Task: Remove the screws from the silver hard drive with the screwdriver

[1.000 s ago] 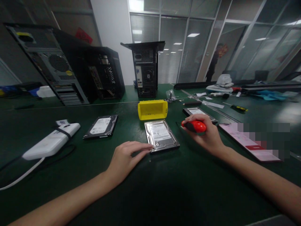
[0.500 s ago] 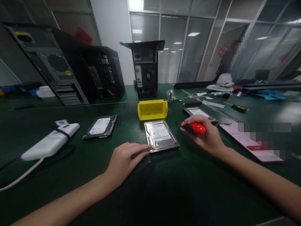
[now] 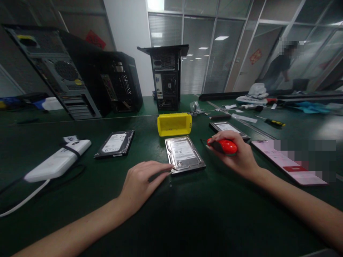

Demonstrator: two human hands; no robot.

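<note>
Hard drive [image 3: 184,151] lies flat on the worktop [image 3: 171,225] before the yellow bin [image 3: 174,133] — cover in place, red-handled tool [image 3: 229,146] clear of it. Right hand [image 3: 241,157] encloses the handle; left hand [image 3: 140,178] meets the near-left corner — whether its grip pinches cannot be told.

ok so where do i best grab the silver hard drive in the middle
Probably by its long side edges, from above: the silver hard drive lies flat, label up, and the yellow bin stands close behind its far end.
</note>
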